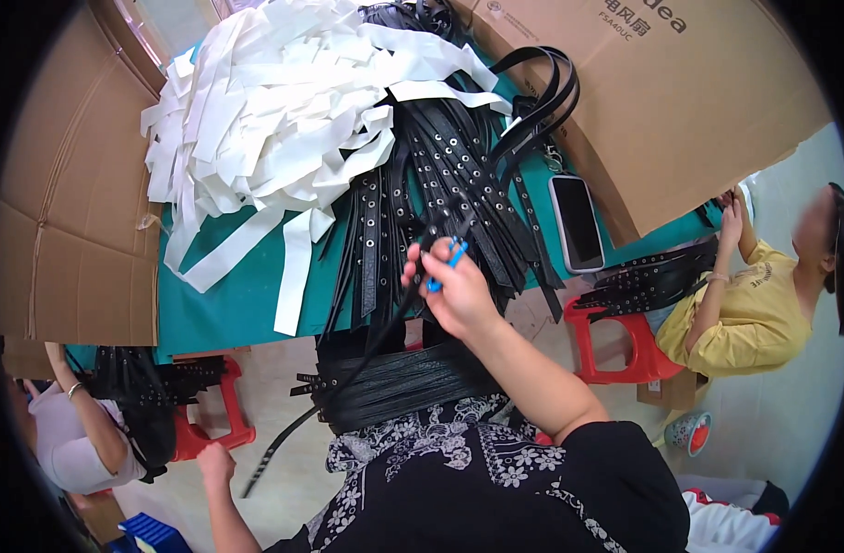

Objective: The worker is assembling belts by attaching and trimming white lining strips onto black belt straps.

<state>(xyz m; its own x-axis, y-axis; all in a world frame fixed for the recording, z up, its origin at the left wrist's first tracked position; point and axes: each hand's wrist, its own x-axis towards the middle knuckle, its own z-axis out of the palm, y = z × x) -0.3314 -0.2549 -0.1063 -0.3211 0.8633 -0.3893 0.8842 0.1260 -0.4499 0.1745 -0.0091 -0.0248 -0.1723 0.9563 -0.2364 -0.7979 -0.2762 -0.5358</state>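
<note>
My right hand (454, 293) is closed around small blue-handled scissors (459, 252), their blades hard to make out against the dark pile. At its fingers is a long black strap (355, 371), which trails down across my lap to the lower left. Lower left, my left hand (217, 464) is curled into a fist close to the strap's loose end; whatever it holds, if anything, is hidden. Beyond my right hand, black eyeleted straps (454, 152) hang over the table's near edge. A bundle of black straps (413, 382) lies across my lap.
White fabric strips (265, 111) are heaped on the green table (224, 318). A phone (578, 224) lies at right. Cardboard boxes (689, 101) stand at both sides. Two people sit nearby, one in a yellow shirt (754, 318), beside red stools (625, 355) bearing straps.
</note>
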